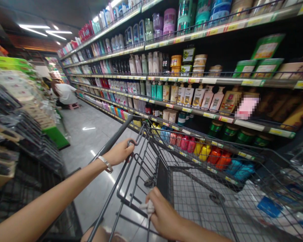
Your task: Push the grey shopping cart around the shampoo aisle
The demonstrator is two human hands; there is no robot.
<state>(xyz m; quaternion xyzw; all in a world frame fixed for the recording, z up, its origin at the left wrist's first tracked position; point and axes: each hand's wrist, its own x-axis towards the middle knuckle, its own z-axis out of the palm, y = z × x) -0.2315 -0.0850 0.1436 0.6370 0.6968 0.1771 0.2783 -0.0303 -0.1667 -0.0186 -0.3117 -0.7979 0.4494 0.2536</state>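
My left hand (121,151), with a silver bracelet (105,164) at its wrist, is closed around a dark wire part of the shopping cart (164,178), near a curved metal hook (132,142). Just beyond it runs the cart's grey bar (112,141). Lower down, my right hand (161,211) is closed on a crumpled white tissue or cloth (149,207), above the cart's wire frame. Inside the basket, at the far right, lie plastic-wrapped goods with a blue label (270,205).
Shelves (178,106) of bottles and jars line the right side. Stacked goods (12,80) and a green box (56,136) stand on the left. Along the grey floor aisle (83,124), a person in a white top (65,92) sits low on a pink stool (74,105).
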